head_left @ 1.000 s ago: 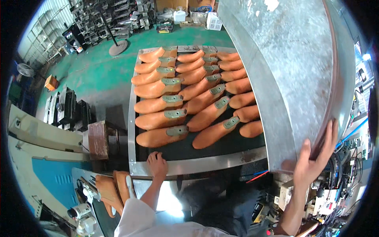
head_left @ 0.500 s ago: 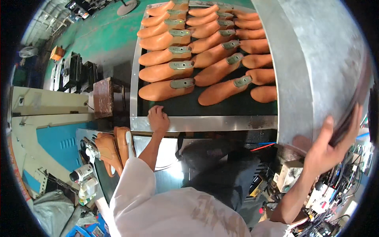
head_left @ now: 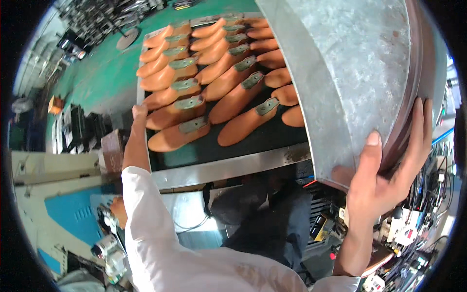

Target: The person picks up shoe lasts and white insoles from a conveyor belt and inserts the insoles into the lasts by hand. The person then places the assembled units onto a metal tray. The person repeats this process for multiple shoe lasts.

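Observation:
Several tan leather shoe uppers on green-topped lasts (head_left: 180, 134) lie in rows on a dark conveyor bed (head_left: 214, 158) framed in metal. At the far-left side, my left hand (head_left: 139, 113) is at the metal side rim, close to the toes of the near left-hand uppers. Its fingers are small and partly hidden. My right hand (head_left: 384, 187) rests on the near corner of a grey metal hood (head_left: 350, 63). Its thumb is on the top face, and the other fingers stretch along the curved brown edge. The hood covers the right ends of the rightmost row.
To the left stand a beige and blue machine (head_left: 73, 209) and a brown box (head_left: 113, 150). White bottles (head_left: 108, 247) are beside my left sleeve. Tangled cables and parts (head_left: 413, 228) lie at the lower right. A green floor (head_left: 97, 78) extends beyond the conveyor.
My left hand has moved from the front of the bed to its left side rim. My right hand stays on the hood. The view has shifted, and my left sleeve now hides most of the brown footwear.

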### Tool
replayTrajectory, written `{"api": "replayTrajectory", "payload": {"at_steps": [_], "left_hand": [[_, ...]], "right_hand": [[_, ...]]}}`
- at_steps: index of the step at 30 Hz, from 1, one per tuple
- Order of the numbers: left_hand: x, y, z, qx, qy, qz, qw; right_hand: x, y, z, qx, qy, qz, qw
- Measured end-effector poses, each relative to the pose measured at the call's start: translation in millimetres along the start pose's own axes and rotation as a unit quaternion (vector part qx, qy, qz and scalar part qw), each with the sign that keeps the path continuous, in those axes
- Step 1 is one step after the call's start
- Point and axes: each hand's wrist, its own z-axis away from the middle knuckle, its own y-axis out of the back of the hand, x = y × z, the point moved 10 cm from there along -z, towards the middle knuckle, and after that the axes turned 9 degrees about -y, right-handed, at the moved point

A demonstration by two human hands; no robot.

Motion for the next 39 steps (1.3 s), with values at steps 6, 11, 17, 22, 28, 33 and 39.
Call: {"api": "replayTrajectory", "payload": {"at_steps": [6,11,17,22,28,33,39], "left_hand": [[-3,-70,10,-0.137,0.135,0.200,0.961],[75,-38,32,-0.139,0.078,0.371,0.915],[305,15,44,-0.169,-0.336,0.038,0.926],[445,-10,185,-0.224,-0.725,-0.153,0.633],[376,-143,220,-0.457,-0.674,-0.298,0.498],[295,-182,203,-0.462,-0.669,-0.314,0.491],[293,-119,207,-0.245,-0.548,-0.373,0.708]], "right_hand": [[8,-4,2,-0.031,0.013,0.002,0.999],[1,-7,-1,-0.033,0.014,0.029,0.999],[1,-5,-1,-0.029,0.025,0.044,0.998],[-4,-4,-2,-0.012,0.022,0.013,1.000],[-2,-2,-3,-0.017,0.012,0.025,0.999],[-3,-5,-3,-0.030,0.019,0.024,0.999],[2,-4,-1,-0.006,0.003,0.014,1.000]]}}
